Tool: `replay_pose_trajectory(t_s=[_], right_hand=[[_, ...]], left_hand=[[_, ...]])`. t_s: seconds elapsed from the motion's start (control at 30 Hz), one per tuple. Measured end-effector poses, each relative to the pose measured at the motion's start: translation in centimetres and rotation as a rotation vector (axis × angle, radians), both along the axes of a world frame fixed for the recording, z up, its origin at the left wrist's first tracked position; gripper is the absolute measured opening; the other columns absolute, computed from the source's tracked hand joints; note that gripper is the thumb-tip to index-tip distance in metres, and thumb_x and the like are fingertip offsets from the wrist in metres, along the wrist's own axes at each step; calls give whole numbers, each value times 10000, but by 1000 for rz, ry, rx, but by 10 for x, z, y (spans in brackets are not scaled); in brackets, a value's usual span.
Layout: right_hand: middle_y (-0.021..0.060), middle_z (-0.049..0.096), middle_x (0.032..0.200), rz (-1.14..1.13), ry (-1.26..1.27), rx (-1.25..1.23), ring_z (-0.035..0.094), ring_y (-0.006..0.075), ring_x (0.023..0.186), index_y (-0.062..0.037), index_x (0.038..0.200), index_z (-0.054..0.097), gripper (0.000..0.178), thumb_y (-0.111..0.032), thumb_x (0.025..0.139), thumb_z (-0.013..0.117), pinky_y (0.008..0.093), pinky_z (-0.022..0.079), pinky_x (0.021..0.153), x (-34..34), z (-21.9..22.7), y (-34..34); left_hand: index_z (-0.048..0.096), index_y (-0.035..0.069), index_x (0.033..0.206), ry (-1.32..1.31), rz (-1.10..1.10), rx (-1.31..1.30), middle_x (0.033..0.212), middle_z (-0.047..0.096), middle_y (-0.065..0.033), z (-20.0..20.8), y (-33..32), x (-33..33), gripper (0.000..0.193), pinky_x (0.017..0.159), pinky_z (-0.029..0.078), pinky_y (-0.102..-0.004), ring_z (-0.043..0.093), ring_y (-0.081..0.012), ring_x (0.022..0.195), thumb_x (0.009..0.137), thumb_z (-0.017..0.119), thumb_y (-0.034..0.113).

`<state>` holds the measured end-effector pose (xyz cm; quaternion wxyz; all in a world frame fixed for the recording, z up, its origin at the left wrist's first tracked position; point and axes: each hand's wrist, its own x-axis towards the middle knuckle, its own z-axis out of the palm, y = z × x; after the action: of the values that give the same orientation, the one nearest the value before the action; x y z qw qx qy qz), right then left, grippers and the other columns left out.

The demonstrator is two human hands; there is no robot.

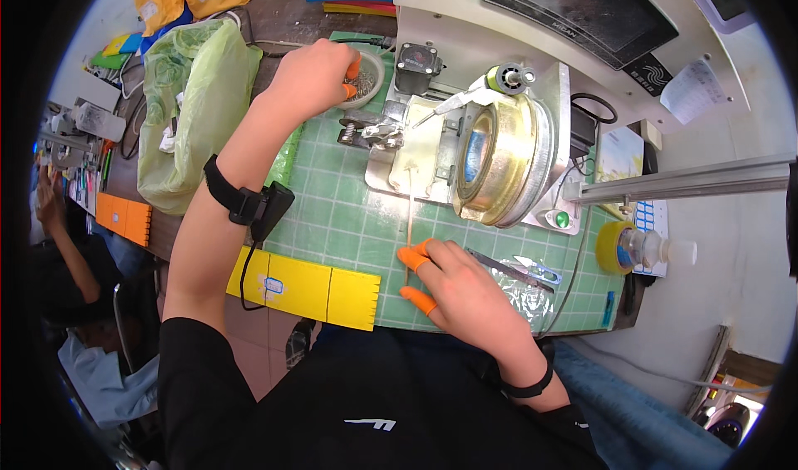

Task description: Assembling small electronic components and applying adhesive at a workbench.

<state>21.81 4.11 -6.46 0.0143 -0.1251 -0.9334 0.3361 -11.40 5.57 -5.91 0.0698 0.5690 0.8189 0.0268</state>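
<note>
White machine (465, 34), far right: top cut off by the edge of view.
Green gridded mat (332, 221), beneath the work: partly covered by the machine and my arms.
Light-green bag (199, 113), far left: contents mostly hard to make out through the film.
Yellow strip (303, 291), near left: near my left forearm.
Metal wheel (519, 162), right, on the machine: lower side out of sight.
My left hand (312, 75), far: forearm slanting forward from the near left, back of the hand up, fingers bent down into the bowl. Two orange-tipped fingers show, a little apart; the rest are hidden. I cannot tell whether they grip anything.
My right hand (474, 300), near right: reaching in leftward, back up, orange-tipped thumb and fingers brought close on the stick's near end.
Bowl (378, 75), far: partly behind my left hand.
Pale stick (411, 212), centre: pointing away from me, far end at a whitish pad (422, 150); contact unclear.
Small metal pieces (363, 82), in the bowl: too fine to identify.
</note>
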Motion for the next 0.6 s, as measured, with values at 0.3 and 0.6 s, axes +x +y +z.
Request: replay_pose_trajectory(t_s=[0.3, 0.6], right_hand=[[137, 565, 1114, 39, 41, -7, 579, 313, 1021, 24, 1198, 594, 372, -149, 888, 708, 417, 495, 904, -11, 1, 1], [135, 563, 1109, 59, 12, -19, 572, 311, 1031, 24, 1217, 595, 390, -154, 888, 706, 413, 489, 915, -12, 1, 3]], left_hand=[[698, 63, 1007, 60, -36, 183, 897, 712, -100, -18, -1, -8, 227, 767, 557, -427, 690, -307, 891, 799, 761, 126], [712, 29, 922, -116, -115, 268, 899, 716, -107, -16, -5, -23, 117, 711, 527, -396, 674, -300, 825, 809, 704, 61]])
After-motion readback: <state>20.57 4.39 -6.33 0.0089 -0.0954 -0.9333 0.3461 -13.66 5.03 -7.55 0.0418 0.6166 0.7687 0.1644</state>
